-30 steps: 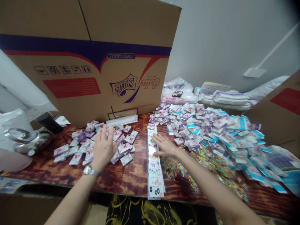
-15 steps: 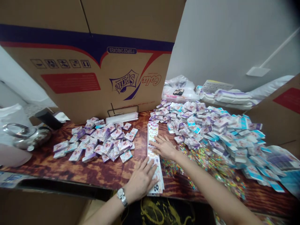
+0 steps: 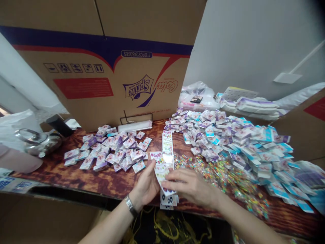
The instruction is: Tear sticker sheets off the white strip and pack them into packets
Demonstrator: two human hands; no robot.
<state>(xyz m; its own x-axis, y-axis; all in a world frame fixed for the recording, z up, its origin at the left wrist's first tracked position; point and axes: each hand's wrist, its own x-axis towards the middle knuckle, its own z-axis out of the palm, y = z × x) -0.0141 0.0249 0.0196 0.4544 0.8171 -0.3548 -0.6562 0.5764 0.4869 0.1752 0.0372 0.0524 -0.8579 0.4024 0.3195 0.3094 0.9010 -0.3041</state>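
My left hand [image 3: 146, 181], with a metal wristwatch [image 3: 129, 205] on its wrist, and my right hand [image 3: 190, 186] together hold a printed sticker sheet [image 3: 161, 173]. The sheet is lifted and tilted above the lower part of a long stack of similar sheets [image 3: 167, 149], which lies on the wooden table [image 3: 109, 183]. Its lower end shows below my hands. Small purple-and-white packets [image 3: 114, 152] lie scattered to the left of my left hand. Loose shiny colourful packets [image 3: 223, 173] lie just beyond my right hand.
A large cardboard Sprite carton [image 3: 101, 78] stands upright at the back. Beyond the sheets lies a big heap of white, blue and purple packets [image 3: 241, 142]. A metal kettle [image 3: 38, 142] stands at the left, and plastic-wrapped bundles [image 3: 248, 106] lie against the wall.
My hands have come together and lifted a sheet off the stack's lower end. My right hand has moved down the stack, and the view has shifted slightly.
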